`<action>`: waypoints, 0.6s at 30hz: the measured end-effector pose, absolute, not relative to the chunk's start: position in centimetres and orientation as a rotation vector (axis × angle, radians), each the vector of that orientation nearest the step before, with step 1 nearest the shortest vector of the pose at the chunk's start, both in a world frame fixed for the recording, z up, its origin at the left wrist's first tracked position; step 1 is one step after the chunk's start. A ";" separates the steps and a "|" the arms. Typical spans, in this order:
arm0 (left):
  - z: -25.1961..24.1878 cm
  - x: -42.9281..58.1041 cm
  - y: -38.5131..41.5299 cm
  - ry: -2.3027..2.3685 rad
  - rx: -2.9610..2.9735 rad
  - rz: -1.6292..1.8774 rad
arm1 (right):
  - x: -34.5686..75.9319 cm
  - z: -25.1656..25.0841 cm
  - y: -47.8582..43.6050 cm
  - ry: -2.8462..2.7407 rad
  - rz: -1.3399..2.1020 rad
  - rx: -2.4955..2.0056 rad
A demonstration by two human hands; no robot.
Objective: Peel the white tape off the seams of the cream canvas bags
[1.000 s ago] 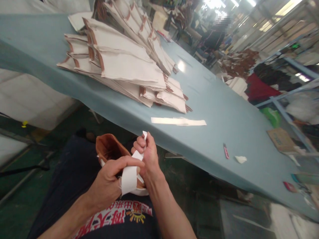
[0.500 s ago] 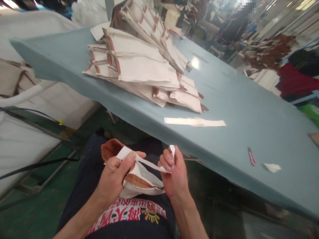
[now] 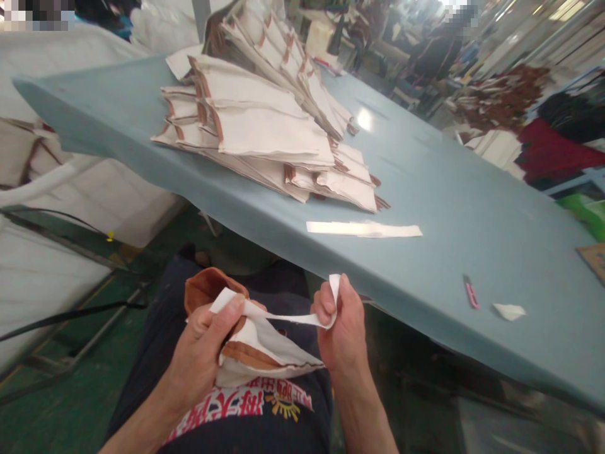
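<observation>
Over my lap, my left hand (image 3: 208, 334) grips a cream and brown fabric piece (image 3: 265, 353) together with one end of a white strip (image 3: 288, 317). The strip stretches across to my right hand (image 3: 343, 321), whose curled fingers pinch its other end, which loops upward. A rust-brown part (image 3: 208, 287) of the fabric piece shows behind my left hand. Its right-hand tip lies beside my right wrist. On the blue-green table (image 3: 449, 221) ahead lie flat white strips (image 3: 363, 229) and a large stack of cream pieces with brown edges (image 3: 274, 126).
A pink-handled cutter (image 3: 471, 294) and a small white scrap (image 3: 509, 311) lie at the table's right. White sacks (image 3: 94, 195) stand at the left by a metal frame. Brown and dark red cloth (image 3: 558, 148) is piled beyond the table.
My right hand has moved slightly right and my left hand slightly left. The strip between them is straighter, and more of the fabric piece shows below it.
</observation>
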State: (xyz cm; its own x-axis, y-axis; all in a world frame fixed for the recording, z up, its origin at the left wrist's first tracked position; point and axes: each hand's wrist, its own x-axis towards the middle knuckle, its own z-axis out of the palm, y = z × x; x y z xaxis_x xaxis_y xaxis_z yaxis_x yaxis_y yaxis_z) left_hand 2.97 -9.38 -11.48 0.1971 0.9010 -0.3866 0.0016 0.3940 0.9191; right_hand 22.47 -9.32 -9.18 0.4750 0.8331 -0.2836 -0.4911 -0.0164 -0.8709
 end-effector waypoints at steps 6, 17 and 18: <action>-10.3 3.2 -9.2 1.227 0.785 0.864 | 23.1 -9.0 -9.8 -0.311 1.154 -1.098; -11.3 2.1 -8.9 1.196 1.271 0.739 | 25.7 -8.4 -9.7 -0.292 1.040 -1.048; -11.2 2.1 -8.9 1.206 1.275 0.729 | 25.8 -8.4 -9.8 -0.304 1.033 -1.050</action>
